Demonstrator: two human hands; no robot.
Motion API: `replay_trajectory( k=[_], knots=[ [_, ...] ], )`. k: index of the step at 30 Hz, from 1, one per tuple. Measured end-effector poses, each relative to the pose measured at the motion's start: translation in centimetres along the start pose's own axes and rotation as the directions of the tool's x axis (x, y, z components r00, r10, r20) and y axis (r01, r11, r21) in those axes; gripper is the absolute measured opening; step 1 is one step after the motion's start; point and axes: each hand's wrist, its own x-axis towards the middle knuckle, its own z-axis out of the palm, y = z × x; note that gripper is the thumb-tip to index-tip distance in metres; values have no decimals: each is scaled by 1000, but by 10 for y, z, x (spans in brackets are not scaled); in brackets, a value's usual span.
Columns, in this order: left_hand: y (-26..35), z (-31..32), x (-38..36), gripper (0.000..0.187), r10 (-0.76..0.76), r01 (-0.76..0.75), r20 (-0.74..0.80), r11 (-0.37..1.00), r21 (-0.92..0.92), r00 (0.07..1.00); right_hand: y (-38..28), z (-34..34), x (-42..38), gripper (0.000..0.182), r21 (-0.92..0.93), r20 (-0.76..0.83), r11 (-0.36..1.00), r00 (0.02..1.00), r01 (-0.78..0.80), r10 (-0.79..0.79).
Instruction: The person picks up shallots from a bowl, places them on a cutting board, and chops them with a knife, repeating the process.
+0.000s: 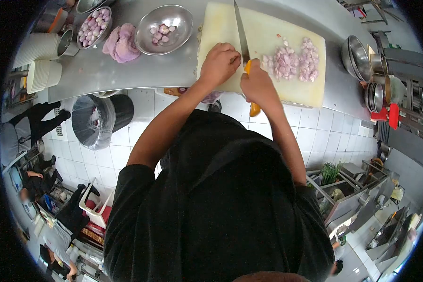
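Observation:
My right hand (260,87) is wrapped round the yellow handle of a knife (241,33), whose blade points away from me over the white cutting board (221,21). Just left of the blade, my left hand (221,63) rests on the board with its fingers curled together; whatever they may hold is hidden. Chopped shallots (286,63) lie in heaps on the board's right side. To the left of the board stands a metal bowl (183,21) with several peeled shallots (161,34) in it.
A pinkish cloth (121,43) lies beside a bowl of shallots (95,27). Stacked white containers (43,76) stand at the counter's left end, metal bowls (359,57) at its right. A lined bin (91,122) is on the floor. Other people are at the left.

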Motion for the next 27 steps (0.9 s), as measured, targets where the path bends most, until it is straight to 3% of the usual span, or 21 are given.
replay_trajectory(
  k=[4,9,18,21,27],
  knots=[
    [-2,0,1,12,-8,8,-10,1000,-8,1000,23,20,22,30,-132,-120,981,980,140,-156],
    [-1,0,1,12,-24,23,8,1000,6,1000,14,4,8,29,-84,-58,993,994,88,-93],
    [-3,3,-1,8,-180,161,-126,976,-148,976,-3,-4,-2,28,-74,-19,997,1000,16,-18],
    [-3,2,-1,10,-150,137,-106,983,-121,983,18,29,19,30,-217,-204,965,960,144,-189],
    [-3,4,2,15,-45,45,-9,999,22,999,31,29,27,33,-98,-155,985,976,141,-155]
  ],
)
